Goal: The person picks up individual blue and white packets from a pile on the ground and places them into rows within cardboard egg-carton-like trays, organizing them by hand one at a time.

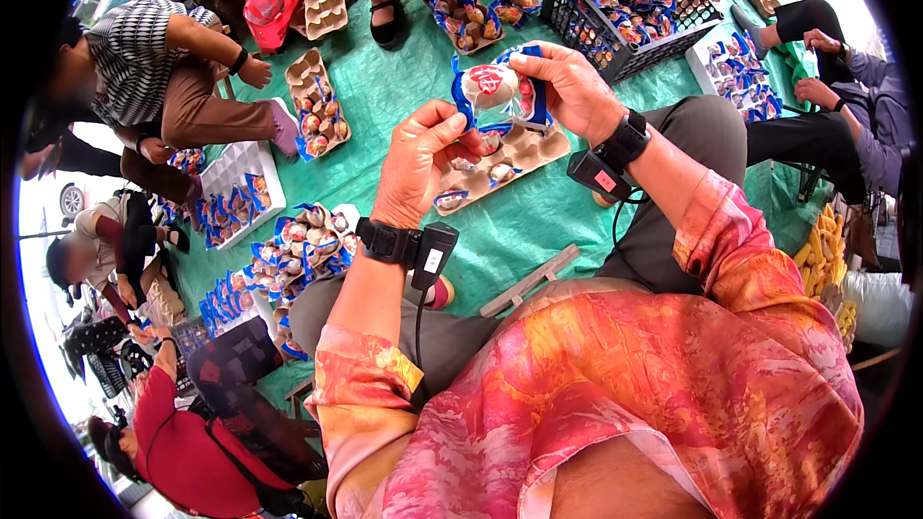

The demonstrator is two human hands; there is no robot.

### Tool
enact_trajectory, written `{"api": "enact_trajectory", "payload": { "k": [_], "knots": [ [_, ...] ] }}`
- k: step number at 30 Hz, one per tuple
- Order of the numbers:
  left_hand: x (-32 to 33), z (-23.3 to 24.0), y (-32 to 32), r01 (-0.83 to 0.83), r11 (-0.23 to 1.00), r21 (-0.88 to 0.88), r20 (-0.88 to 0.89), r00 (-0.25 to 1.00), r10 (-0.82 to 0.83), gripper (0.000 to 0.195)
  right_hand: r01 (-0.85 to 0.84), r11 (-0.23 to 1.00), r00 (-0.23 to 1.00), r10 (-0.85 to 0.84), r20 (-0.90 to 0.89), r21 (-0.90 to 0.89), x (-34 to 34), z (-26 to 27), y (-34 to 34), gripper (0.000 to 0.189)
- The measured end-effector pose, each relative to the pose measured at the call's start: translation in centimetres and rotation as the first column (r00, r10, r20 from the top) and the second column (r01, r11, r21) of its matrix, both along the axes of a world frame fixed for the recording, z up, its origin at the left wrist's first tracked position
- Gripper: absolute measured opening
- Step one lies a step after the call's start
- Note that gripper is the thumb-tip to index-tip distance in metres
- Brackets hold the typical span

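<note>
Between my two hands is a round, pale item in a clear plastic wrapper (489, 85) with blue edges and a red printed mark. My left hand (425, 151) pinches the wrapper's lower left edge. My right hand (573, 83) grips its upper right part between thumb and fingers. Just below them, a moulded pulp tray (537, 151) rests on the green sheet, with several wrapped pieces in its cups. The tray's far edge is partly hidden behind my hands and the wrapper. Each wrist wears a black strap with a small device.
A black plastic crate (627, 61) of wrapped pieces stands at the upper right, near a white foam tray (703, 72). Another pulp tray (339, 131) and a pile of wrapped pieces (306, 241) lie to the left. A wooden piece (530, 281) lies near my legs. Several people sit around.
</note>
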State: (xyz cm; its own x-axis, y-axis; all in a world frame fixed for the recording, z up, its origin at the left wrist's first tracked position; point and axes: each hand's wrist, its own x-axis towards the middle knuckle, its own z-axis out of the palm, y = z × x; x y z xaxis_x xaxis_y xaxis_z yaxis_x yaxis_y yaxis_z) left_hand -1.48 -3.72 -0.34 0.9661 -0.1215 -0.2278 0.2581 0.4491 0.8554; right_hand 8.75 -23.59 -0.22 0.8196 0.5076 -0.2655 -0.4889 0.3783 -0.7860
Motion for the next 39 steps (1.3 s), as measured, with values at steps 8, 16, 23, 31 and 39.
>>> {"api": "enact_trajectory", "payload": {
  "k": [8,16,23,31,39],
  "knots": [
    [0.1,-0.8,-0.5,-0.095,0.992,0.084,-0.02,0.995,0.097,0.023,-0.06,0.991,0.977,0.082,0.199,-0.117,0.1,-1.7,-0.1,0.01],
    [0.1,-0.4,-0.8,-0.148,0.981,-0.125,-0.025,0.989,0.146,0.03,-0.197,0.969,0.979,0.202,0.018,-0.148,-0.9,-0.5,0.6,0.017],
    [0.2,-0.2,-0.3,-0.2,0.969,-0.143,-0.04,0.98,0.197,0.028,-0.165,0.942,0.975,0.201,0.098,-0.293,-0.6,-0.5,0.3,0.012],
    [0.1,-0.2,0.1,-0.201,0.971,-0.133,-0.076,0.978,0.192,0.03,-0.183,0.942,0.946,0.246,0.21,-0.28,0.5,-0.3,-0.6,0.017],
    [-0.6,-0.6,2.4,-0.086,0.939,-0.334,-0.193,0.981,0.022,0.04,-0.028,0.912,0.629,0.334,0.702,-0.408,0.3,-0.1,-1.0,0.065]
  ]
}}
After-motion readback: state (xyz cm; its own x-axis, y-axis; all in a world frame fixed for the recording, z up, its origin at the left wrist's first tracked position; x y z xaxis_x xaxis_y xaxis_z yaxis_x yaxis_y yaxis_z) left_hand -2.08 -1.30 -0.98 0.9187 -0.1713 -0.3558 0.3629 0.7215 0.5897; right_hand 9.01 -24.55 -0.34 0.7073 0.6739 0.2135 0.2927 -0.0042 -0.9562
